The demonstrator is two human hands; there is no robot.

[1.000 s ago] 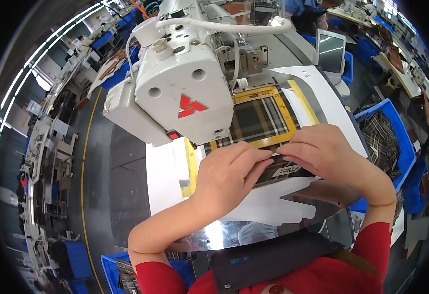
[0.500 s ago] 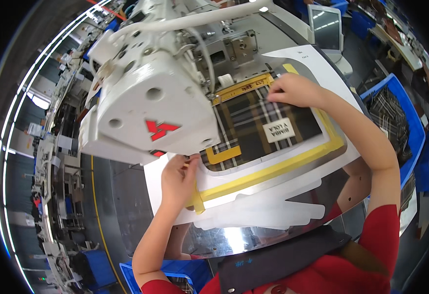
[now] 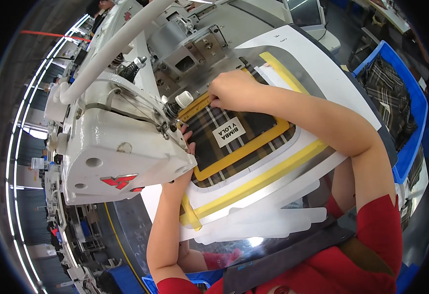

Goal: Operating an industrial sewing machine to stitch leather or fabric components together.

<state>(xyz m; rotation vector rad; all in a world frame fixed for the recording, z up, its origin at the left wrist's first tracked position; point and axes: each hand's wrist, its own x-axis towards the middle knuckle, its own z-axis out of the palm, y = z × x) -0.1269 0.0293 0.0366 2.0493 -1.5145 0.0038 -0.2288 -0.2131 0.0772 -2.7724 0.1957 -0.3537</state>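
Note:
Dark plaid fabric [image 3: 202, 147] lies flat on the machine's work plate, with a white printed label [image 3: 228, 132] on it. A yellow frame [image 3: 244, 151] rests over the fabric, its near bar and right corner in plain sight. My right hand [image 3: 234, 90] is over the frame's far side, fingers curled and tips down at the fabric; whatever they pinch is hidden. Beside the fabric's left edge is my left hand [image 3: 189, 142], its fingers stretched apart. The white sewing machine head [image 3: 121, 147] covers part of that hand.
Yellow tape strips [image 3: 253, 183] border the white sheet under the fabric. A blue crate [image 3: 413, 122] of plaid pieces stands at the right. The machine head and its thick white tube [image 3: 121, 49] loom close at the left. A monitor [image 3: 305, 12] stands at the back.
My right hand has moved left along the frame's far side. My left hand has gone farther in, partly behind the machine head. More of the yellow frame now shows above the fabric; the view has shifted.

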